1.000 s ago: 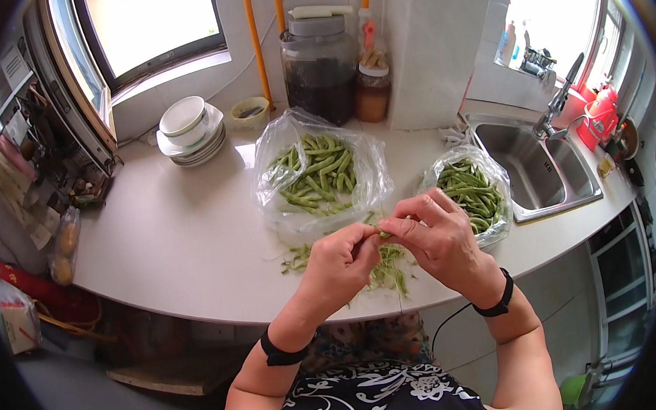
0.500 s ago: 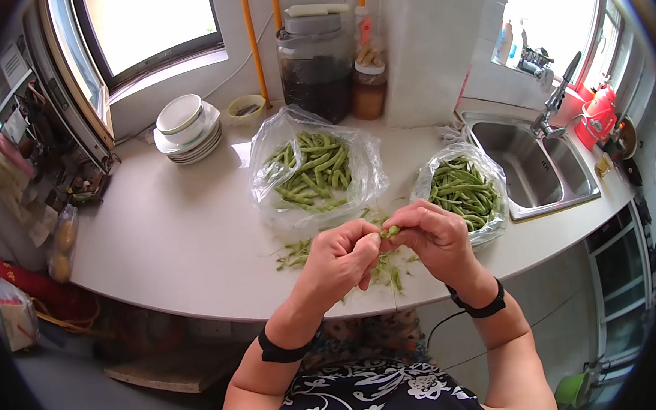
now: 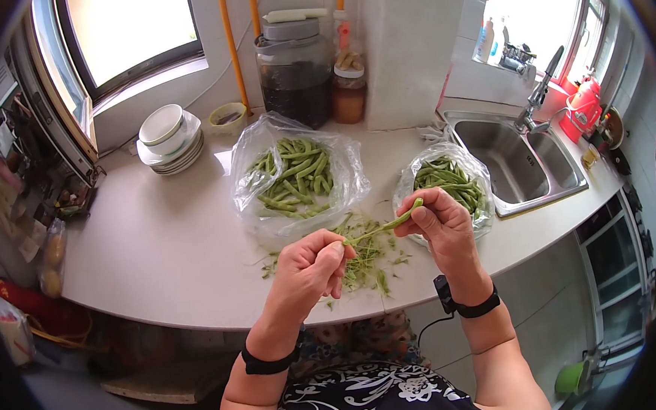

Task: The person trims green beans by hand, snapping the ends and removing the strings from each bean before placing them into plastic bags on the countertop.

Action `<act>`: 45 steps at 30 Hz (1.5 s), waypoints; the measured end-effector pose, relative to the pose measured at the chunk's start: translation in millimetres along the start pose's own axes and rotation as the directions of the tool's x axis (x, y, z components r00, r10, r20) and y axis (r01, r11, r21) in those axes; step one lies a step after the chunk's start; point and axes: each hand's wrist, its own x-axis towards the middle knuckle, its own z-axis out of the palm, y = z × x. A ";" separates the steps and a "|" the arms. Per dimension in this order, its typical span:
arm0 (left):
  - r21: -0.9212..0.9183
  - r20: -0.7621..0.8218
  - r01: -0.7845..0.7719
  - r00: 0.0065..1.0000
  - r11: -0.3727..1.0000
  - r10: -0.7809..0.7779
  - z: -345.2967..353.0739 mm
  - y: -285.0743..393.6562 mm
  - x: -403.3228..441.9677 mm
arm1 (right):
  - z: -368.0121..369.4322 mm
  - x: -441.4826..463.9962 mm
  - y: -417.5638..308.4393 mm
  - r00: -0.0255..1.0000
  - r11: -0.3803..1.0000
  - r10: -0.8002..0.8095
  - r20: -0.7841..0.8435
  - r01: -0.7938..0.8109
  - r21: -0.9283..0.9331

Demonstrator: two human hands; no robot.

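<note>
The fingers of the right hand [image 3: 445, 224] are closed on a green bean pod [image 3: 406, 216], held slantwise above the worktop [image 3: 157, 238] near the middle of the frame. The fingers of the left hand [image 3: 306, 270] are pinched together on a thin green strand [image 3: 360, 238] at the pod's lower end; whether it is a string or a narrow tip, I cannot tell. A hard tug could snap so slender a piece, and a slack grip could let the pod slip.

Below and between the hands, loose green scraps [image 3: 362, 267] lie scattered, some close to the worktop's front edge, where a sleeveless forearm or a careless brush could sweep them off. A pod dropped here would be easy to lose among them, the colours being so alike.

Just beyond, the larger plastic bag [image 3: 349, 161] of pods, upper centre, and the smaller plastic bag [image 3: 479, 169], right of centre, both gape. Their soft walls could fold inward if knocked; the right hand, overlapping the smaller one, seems likelier to catch its rim.
</note>
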 end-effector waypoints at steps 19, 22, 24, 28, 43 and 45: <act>0.528 -0.013 -0.301 0.932 0.794 0.362 8.2 -17.9 8.2 | 14.0 -5.7 -0.2 0.996 0.998 0.034 0.086 -0.030 -0.048; 0.534 -0.026 -0.318 0.920 0.783 0.391 7.8 -19.2 8.1 | 15.6 -7.3 1.9 0.994 0.999 0.001 0.113 0.005 -0.053; 0.555 -0.019 -0.319 0.918 0.768 0.395 7.9 -16.7 6.8 | 15.8 -8.9 1.7 0.993 0.999 -0.022 0.114 0.027 -0.043; 0.626 0.058 -0.420 0.866 0.658 0.497 12.5 -13.4 4.1 | 20.8 -8.8 -12.7 0.965 0.793 -0.131 0.225 0.239 -0.561; 0.714 0.117 -0.467 0.814 0.522 0.569 19.5 -12.5 5.3 | 22.4 -8.4 -10.6 0.810 0.264 -0.365 0.458 0.562 -0.784; 0.697 0.082 -0.447 0.827 0.561 0.556 20.2 -15.5 7.5 | 22.8 -7.4 -6.7 0.810 0.291 -0.378 0.448 0.563 -0.773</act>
